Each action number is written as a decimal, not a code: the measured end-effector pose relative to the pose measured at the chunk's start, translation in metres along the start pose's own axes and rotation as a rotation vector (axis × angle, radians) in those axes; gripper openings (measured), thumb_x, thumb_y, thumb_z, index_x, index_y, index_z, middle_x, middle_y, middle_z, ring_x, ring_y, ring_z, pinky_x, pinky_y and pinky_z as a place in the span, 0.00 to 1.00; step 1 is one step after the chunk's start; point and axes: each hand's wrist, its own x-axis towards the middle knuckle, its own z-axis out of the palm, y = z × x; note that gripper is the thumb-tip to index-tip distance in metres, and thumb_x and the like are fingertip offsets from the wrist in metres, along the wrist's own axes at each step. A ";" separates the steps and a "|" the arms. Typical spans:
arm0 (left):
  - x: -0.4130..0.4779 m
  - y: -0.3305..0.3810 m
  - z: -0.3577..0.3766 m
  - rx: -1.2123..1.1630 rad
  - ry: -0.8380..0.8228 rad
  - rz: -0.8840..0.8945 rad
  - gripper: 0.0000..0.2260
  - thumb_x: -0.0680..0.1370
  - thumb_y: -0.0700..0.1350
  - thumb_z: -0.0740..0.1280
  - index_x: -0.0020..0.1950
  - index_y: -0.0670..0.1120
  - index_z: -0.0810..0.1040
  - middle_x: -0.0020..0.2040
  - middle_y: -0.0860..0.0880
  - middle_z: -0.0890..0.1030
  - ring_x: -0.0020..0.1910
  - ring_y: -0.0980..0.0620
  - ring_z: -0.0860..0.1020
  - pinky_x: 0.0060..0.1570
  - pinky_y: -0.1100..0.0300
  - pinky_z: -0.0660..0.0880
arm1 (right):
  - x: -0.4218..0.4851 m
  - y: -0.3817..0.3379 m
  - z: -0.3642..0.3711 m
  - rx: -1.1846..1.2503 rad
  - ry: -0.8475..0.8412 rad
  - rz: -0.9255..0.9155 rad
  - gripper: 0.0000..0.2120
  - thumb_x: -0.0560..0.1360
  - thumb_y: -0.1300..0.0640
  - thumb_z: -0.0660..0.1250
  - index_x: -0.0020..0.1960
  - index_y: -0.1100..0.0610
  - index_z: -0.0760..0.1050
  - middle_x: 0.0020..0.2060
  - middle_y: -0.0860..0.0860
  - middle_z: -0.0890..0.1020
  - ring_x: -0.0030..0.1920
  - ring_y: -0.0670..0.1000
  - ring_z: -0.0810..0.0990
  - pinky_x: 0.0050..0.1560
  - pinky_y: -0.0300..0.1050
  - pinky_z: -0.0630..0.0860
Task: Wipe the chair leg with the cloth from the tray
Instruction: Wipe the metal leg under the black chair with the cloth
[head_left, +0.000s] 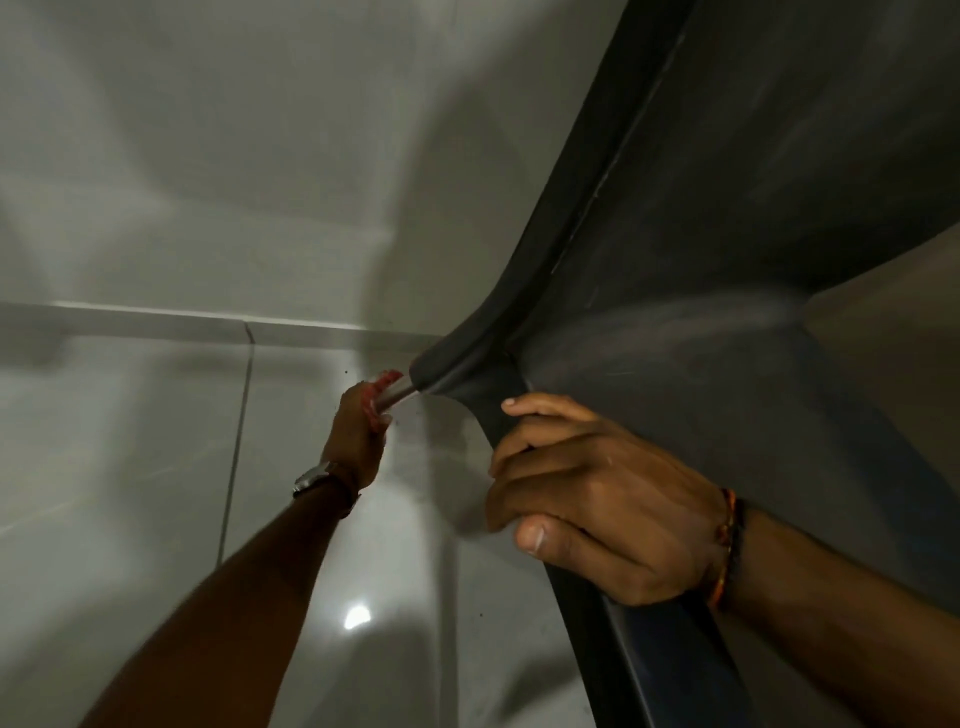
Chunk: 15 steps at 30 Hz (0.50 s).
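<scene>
A dark plastic chair (727, 218) fills the right side of the head view, seen close from above. A shiny metal chair leg (399, 396) comes out of the chair's corner socket toward the floor. My left hand (356, 441) is wrapped around that leg with a red and white cloth (378, 389) pressed against the metal. Only a short stretch of the leg shows; the rest is hidden by hand and cloth. My right hand (587, 499) grips the chair's dark edge just right of the leg socket. The tray is out of view.
Glossy pale floor tiles (156, 493) lie below, with a lamp reflection. A pale wall with a skirting strip (156, 314) stands behind the chair leg. A watch sits on my left wrist and a thread band on my right.
</scene>
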 end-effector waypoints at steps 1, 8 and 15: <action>0.004 -0.004 0.002 0.028 -0.026 -0.039 0.22 0.76 0.26 0.60 0.65 0.44 0.79 0.54 0.36 0.82 0.49 0.34 0.82 0.51 0.34 0.81 | 0.000 0.000 0.001 0.002 0.011 -0.001 0.19 0.83 0.49 0.58 0.59 0.55 0.85 0.60 0.54 0.86 0.67 0.52 0.78 0.81 0.34 0.47; -0.002 0.030 -0.020 -0.064 -0.163 -0.003 0.15 0.79 0.39 0.61 0.60 0.31 0.77 0.51 0.31 0.77 0.49 0.30 0.79 0.53 0.43 0.81 | 0.004 -0.002 0.000 0.028 0.096 -0.074 0.12 0.84 0.52 0.64 0.53 0.55 0.85 0.51 0.51 0.87 0.58 0.51 0.80 0.82 0.39 0.51; -0.062 0.133 -0.025 -0.255 0.053 0.304 0.22 0.82 0.51 0.64 0.72 0.68 0.64 0.68 0.54 0.74 0.68 0.50 0.76 0.68 0.56 0.75 | 0.006 -0.006 -0.007 0.034 0.037 -0.101 0.21 0.83 0.47 0.53 0.53 0.52 0.85 0.49 0.46 0.86 0.58 0.49 0.81 0.82 0.53 0.58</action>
